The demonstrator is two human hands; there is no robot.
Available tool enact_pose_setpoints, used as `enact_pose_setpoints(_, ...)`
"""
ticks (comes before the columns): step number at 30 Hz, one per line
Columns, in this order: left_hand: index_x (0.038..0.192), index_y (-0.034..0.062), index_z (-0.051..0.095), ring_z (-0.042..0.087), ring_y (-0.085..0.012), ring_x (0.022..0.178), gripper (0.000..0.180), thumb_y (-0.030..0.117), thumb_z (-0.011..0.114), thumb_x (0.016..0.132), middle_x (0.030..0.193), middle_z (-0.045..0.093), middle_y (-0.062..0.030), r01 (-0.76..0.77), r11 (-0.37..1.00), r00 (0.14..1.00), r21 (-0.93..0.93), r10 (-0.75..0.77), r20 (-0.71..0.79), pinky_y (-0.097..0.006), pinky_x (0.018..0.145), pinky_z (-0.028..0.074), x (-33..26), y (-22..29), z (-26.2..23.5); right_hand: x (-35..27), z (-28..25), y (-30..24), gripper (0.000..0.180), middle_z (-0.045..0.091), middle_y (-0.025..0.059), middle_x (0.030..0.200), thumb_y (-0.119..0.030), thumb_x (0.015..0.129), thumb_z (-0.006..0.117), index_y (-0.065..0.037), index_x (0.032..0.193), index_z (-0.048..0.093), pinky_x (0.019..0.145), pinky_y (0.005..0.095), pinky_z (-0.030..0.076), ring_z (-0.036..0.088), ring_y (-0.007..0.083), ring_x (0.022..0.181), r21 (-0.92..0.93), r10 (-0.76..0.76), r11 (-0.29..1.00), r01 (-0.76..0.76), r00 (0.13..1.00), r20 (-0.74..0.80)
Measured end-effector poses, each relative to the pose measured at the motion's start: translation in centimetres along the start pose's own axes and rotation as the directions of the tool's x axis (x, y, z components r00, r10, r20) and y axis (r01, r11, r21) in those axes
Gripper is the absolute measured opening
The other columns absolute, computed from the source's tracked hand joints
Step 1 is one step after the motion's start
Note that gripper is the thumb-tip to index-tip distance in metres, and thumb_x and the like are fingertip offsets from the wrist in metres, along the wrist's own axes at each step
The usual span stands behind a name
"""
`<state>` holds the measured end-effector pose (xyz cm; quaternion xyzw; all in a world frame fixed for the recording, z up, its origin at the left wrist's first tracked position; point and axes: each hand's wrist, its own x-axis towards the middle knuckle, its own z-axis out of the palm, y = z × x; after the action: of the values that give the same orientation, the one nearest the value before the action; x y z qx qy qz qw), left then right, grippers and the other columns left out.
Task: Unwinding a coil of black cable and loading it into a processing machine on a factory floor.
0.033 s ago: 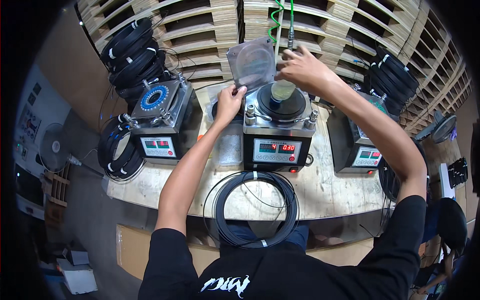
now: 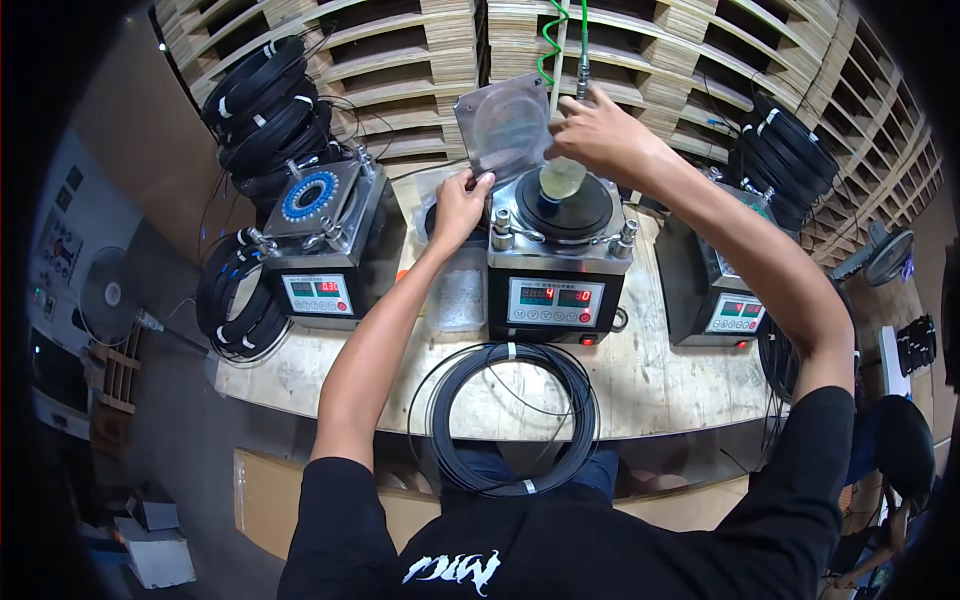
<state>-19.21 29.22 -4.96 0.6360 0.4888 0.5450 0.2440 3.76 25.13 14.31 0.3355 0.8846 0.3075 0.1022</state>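
Note:
My left hand point(image 2: 460, 208) pinches the lower edge of a square metal plate point(image 2: 508, 122) bearing a round translucent disc, tilted up behind a bench machine point(image 2: 557, 300). A black round platen point(image 2: 587, 208) tops this machine. Over it my right hand point(image 2: 597, 135) is closed at the lower end of a metal hose fitting point(image 2: 583, 82) on a green hose; what its fingers grip is hidden. Just below that hand a pale yellow-green translucent piece point(image 2: 562, 177) with a blue lower part sits over the platen. Whether my fingers touch it, I cannot tell.
A similar machine point(image 2: 312, 290) with a blue-ringed plate stands left, another machine point(image 2: 735, 312) right. A black cable coil point(image 2: 440, 420) overhangs the table's front edge. Stacked cable coils point(image 2: 265, 100) and wooden pallets point(image 2: 380, 70) rise behind. A clear tray point(image 2: 460, 300) lies beside the middle machine.
My right hand has shifted very slightly left, and the yellow-green piece below it has moved a little. My left hand and the plate have stayed in place.

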Motion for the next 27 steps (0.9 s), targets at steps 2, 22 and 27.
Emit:
enact_pose_setpoints(2, 0.099, -0.0065, 0.071, 0.068, -0.0159, 0.069, 0.030, 0.023, 0.069, 0.094, 0.079, 0.073, -0.0168, -0.014, 1.000, 1.000, -0.005, 0.014, 0.002, -0.034, 0.066, 0.052, 0.2, -0.1, 0.2, 1.9, 0.1, 0.4, 0.033, 0.065, 0.0006, 0.130, -0.014, 0.097, 0.054, -0.027, 0.122, 0.071, 0.111, 0.0562, 0.037, 0.049, 0.0231, 0.133, -0.025, -0.042, 0.999, 0.043, 0.999, 0.024)
enact_pose_setpoints(22, 0.101, -0.0060, 0.071, 0.068, -0.0159, 0.068, 0.029, 0.022, 0.069, 0.093, 0.081, 0.074, -0.0161, 0.047, 0.999, 0.999, 0.012, -0.047, 0.006, -0.033, 0.065, 0.052, 0.0, 0.6, 0.2, 2.2, 1.1, -0.3, 0.015, 0.069, -0.0018, 0.118, -0.018, 0.092, 0.062, -0.018, 0.102, 0.073, 0.106, 0.0521, 0.037, 0.052, 0.0186, 0.127, -0.042, 0.029, 0.998, -0.035, 0.991, -0.134)
enact_pose_setpoints(27, 0.102, -0.0056, 0.071, 0.070, -0.0191, 0.072, 0.030, 0.023, 0.069, 0.093, 0.083, 0.074, -0.0176, 0.023, 0.999, 1.000, 0.046, -0.023, -0.007, -0.034, 0.069, 0.052, -0.3, 0.3, -0.6, -1.5, 2.1, 1.3, 0.032, 0.067, -0.0017, 0.124, -0.017, 0.089, 0.069, -0.022, 0.120, 0.070, 0.103, 0.0534, 0.038, 0.052, 0.0197, 0.128, 0.045, 0.086, 0.995, -0.086, 0.996, 0.004)
